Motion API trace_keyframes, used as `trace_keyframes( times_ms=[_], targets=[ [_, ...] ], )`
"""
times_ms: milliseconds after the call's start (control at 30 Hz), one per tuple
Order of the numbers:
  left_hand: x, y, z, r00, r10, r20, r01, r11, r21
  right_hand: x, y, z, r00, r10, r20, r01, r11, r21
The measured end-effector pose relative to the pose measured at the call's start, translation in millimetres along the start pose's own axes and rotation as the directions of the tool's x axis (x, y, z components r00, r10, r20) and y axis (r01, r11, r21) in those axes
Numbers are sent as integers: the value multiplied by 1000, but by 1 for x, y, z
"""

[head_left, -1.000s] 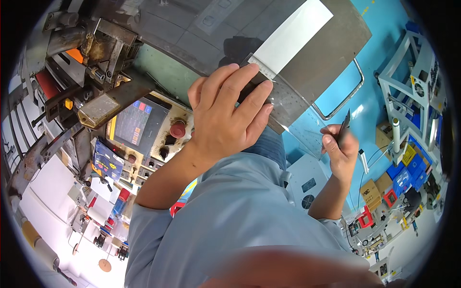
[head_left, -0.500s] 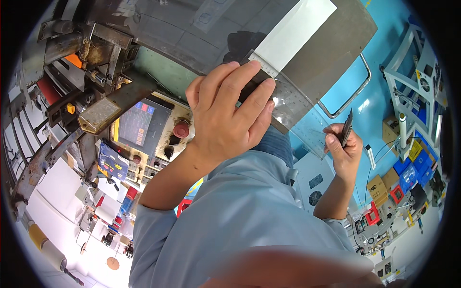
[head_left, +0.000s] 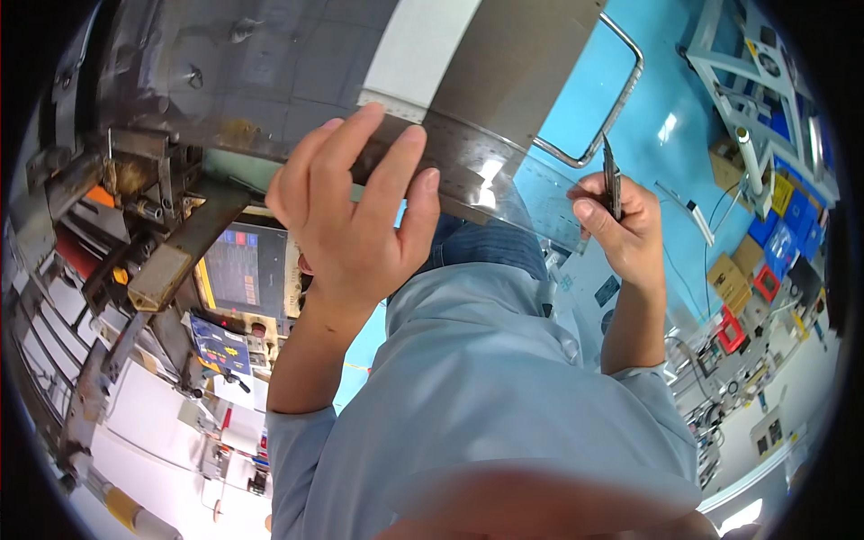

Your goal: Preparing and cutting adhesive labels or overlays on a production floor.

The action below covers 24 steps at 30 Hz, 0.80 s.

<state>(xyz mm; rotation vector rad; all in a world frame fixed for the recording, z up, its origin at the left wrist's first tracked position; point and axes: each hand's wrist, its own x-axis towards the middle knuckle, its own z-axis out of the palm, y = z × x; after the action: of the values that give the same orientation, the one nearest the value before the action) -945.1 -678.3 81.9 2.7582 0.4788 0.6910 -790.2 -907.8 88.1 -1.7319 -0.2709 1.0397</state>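
A clear ruler [head_left: 540, 200] crosses the near end of a white strip [head_left: 421, 49] lying on a dark plate [head_left: 513, 67]. My left hand [head_left: 355, 211] is open, its fingers spread and the foremost fingertips at the ruler's left end by the strip. Whether they press down on it I cannot tell. Beyond the plate's right edge, my right hand [head_left: 627, 229] is closed around a dark utility knife [head_left: 612, 180] that points upward. Its thumb and fingers also pinch the ruler's right end, which sticks out past the plate.
Left of me stands a machine with a control screen [head_left: 247, 270] and a metal arm [head_left: 166, 270]. A bent metal handle [head_left: 621, 99] juts from the plate's right side over the blue floor [head_left: 666, 54]. A white frame [head_left: 720, 67] and cardboard boxes [head_left: 729, 281] stand at the right.
The view has shifted and turned, so plate, strip and ruler appear further left. Both hands stay at the ruler's two ends. The knife now points more straight up.
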Motion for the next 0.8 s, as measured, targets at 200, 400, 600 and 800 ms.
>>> trace_keyframes(
  times_ms=[200, 400, 600, 800],
  targets=[
    [0, -1, 0, 999, 34, 35, -35, 999, 15, -1, 0, -1, 999, -24, 22, 24, 1000, 19],
    [0, 1, -2, 998, 40, 51, -41, 999, 24, -2, 6, -3, 998, -31, 52, 28, 997, 71],
    [2, -1, -3, 997, 46, 57, -47, 999, 15, -1, 7, -2, 998, -37, 45, 35, 998, 60],
    [5, 2, -11, 990, 52, 131, -52, 999, 3, 0, 7, -2, 998, -25, 58, 22, 998, 56]
  ],
)
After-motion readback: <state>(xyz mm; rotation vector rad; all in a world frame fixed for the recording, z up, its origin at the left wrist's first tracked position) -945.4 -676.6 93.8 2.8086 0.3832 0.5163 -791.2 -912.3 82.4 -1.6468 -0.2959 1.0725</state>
